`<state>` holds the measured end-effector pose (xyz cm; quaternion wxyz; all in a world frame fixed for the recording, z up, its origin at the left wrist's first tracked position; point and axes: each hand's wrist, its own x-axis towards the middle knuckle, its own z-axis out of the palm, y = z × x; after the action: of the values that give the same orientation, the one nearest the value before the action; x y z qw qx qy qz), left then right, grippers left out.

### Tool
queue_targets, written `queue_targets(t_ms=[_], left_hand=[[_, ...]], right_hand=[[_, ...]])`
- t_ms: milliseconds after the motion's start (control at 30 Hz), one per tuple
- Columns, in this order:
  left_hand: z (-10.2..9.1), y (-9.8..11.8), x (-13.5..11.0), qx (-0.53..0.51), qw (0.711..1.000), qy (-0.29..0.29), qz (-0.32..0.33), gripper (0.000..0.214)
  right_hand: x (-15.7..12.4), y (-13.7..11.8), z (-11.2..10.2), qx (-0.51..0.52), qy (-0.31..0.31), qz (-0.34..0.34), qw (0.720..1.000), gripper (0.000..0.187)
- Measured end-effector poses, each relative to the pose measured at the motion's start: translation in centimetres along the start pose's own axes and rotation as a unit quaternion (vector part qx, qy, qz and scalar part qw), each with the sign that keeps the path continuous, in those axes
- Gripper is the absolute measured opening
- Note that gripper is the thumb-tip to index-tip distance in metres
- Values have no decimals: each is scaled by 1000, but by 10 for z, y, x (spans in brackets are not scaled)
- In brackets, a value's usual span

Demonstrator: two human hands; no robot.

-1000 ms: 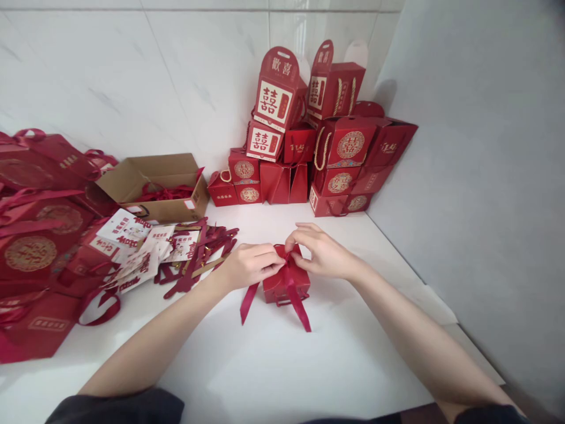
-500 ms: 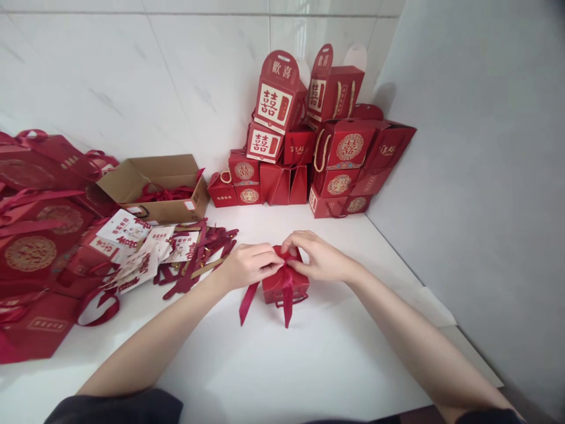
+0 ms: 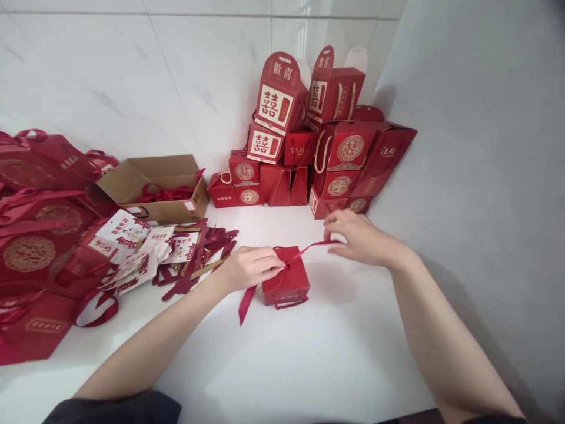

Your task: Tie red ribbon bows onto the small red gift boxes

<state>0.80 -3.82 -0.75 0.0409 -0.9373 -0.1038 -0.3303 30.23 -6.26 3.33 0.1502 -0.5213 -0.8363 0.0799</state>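
A small red gift box (image 3: 289, 281) sits on the white table (image 3: 282, 359) in the middle. A dark red ribbon (image 3: 309, 249) crosses its top. My left hand (image 3: 251, 266) is closed, pinching the ribbon at the box's top left edge; one ribbon end hangs down below it. My right hand (image 3: 359, 238) is to the right of and beyond the box, fingers pinched on the other ribbon end, which runs taut from the box top up to it.
A stack of red gift boxes and bags (image 3: 313, 141) fills the far corner. An open cardboard box (image 3: 156, 187) holding ribbons stands at the left, with printed cards (image 3: 132, 247), loose ribbons (image 3: 200, 256) and flat red bags (image 3: 35, 247) beside it. A wall (image 3: 477, 176) rises on the right.
My right hand has left the box top and moved right and away, drawing the ribbon end out taut. The end that hung over the box front is gone. My left hand has stayed put.
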Motion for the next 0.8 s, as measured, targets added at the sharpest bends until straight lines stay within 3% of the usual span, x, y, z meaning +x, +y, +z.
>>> queue_targets(t_ms=[67,100,200,267,367,433,600,700,800], left_hand=[[0,-1,-1,5,1000,-5,2,10],[0,-1,-1,8,1000,-6,4,10],[-1,-1,-1,19,1000,-5,17,11],[-2,-1,-1,24,999,-7,24,11],[-2,-1,-3,26,999,-13,30,12],[-1,-1,-4,23,999,-16,28,13],[-4,1,1,-39,998,-35,-27,14],[-12,4,10,-135,981,-72,-122,13],[-23,4,18,-238,928,-93,-270,17]], right_hand=[[-3,2,-1,95,-137,5,986,32],[-1,2,3,149,-175,25,973,41],[13,0,28,329,-212,83,916,55],[23,-1,46,430,-267,100,857,69],[30,-4,61,514,-325,77,790,74],[29,-8,61,533,-308,52,786,64],[24,-18,49,520,-250,24,816,39],[23,-18,48,498,-261,15,827,36],[23,-18,49,488,-264,15,832,36]])
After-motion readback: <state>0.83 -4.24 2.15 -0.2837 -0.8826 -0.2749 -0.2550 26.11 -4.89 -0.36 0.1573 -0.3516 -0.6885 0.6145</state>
